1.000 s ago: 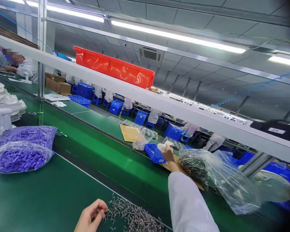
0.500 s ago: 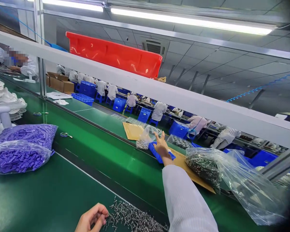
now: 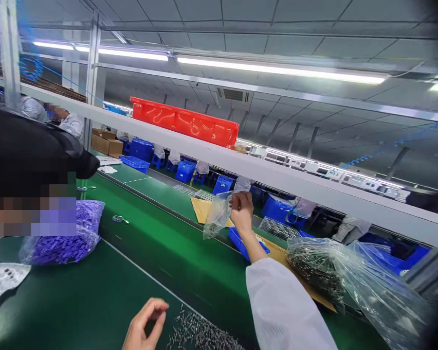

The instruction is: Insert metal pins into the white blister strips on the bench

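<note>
My right hand [image 3: 242, 208] is raised over the far side of the bench, its fingers closed on the top of a clear plastic bag [image 3: 216, 216]. Small parts lie in the bottom of the bag, which hangs at a tilt. Just under my right wrist is a blue tray [image 3: 241, 243]. My left hand [image 3: 146, 323] is low in front, thumb and forefinger curled together in a pinch; whatever may be between the tips is too small to make out. Beside it lies a loose pile of small metal pieces [image 3: 200, 333] on the green surface.
A large clear bag of dark metal parts [image 3: 316, 267] lies on cardboard at right. At left are a bag of purple plastic pieces [image 3: 63, 245] and a person in black [image 3: 32, 150]. A white shelf rail [image 3: 270, 167] with a red bin [image 3: 184, 121] crosses above.
My right hand has taken hold of the clear bag and lifted it off the bench. My left hand has drawn slightly away from the metal pile. A person in black has come in at left.
</note>
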The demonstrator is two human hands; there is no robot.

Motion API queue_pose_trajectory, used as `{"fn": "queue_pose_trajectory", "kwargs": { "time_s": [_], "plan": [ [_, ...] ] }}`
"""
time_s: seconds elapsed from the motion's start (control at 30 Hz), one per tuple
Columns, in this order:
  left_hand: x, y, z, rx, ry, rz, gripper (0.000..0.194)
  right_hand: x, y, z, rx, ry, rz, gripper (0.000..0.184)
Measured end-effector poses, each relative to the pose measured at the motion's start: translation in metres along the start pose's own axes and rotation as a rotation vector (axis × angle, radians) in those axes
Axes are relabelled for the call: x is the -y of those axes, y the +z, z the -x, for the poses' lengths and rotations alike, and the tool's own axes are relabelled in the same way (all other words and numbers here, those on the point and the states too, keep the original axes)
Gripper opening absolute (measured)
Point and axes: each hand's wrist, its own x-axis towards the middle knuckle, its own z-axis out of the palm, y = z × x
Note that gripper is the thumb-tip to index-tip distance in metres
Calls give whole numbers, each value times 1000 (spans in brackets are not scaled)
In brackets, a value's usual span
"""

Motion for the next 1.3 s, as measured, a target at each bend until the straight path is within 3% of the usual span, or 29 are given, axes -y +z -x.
{"fn": "queue_pose_trajectory", "kwargs": {
  "time_s": [0.1, 0.27, 0.3, 0.43, 0.5, 0.63, 0.73, 0.87, 1.0, 1.07, 1.1, 1.17, 1.23, 1.3],
  "plan": [
    [-55, -12, -8, -147, 164, -129, 29, 56, -36, 3, -17, -86, -67, 21],
    [-154, -31, -29, -204, 381, -185, 89, 136, -92, 46, 192, -251, -73, 20],
    [-168, -37, -33, -183, 378, -127, 88, 148, -100, 56, 233, -273, -72, 21],
    [-205, -68, -41, 12, 265, 111, 41, 183, -132, 90, 227, -181, -162, 24],
    [-221, -88, -38, 76, 207, 116, 37, 194, -150, 99, 234, -58, -280, 25],
    [-252, -126, -26, 282, 127, 94, 34, 209, -187, 109, 376, 155, -585, 26],
    [-265, -138, -19, 429, 97, 126, 25, 215, -212, 118, 508, 238, -688, 26],
    [-270, -126, -12, 458, 132, 148, 20, 222, -232, 135, 648, 291, -708, 45],
    [-280, -85, -6, 490, 251, 204, 19, 238, -229, 142, 709, 281, -719, 61],
    [-289, -64, -7, 500, 322, 289, 17, 245, -218, 137, 713, 235, -645, 58],
    [-292, -55, -9, 475, 359, 329, 16, 245, -211, 132, 693, 205, -590, 46],
    [-291, -43, -17, 342, 433, 344, 15, 239, -194, 119, 632, 155, -461, 19],
    [-277, -40, -28, 126, 446, 247, 13, 219, -176, 103, 544, 150, -361, 20],
    [-246, -43, -39, -54, 361, 112, 19, 192, -161, 84, 447, 207, -313, 19]
  ]
}}
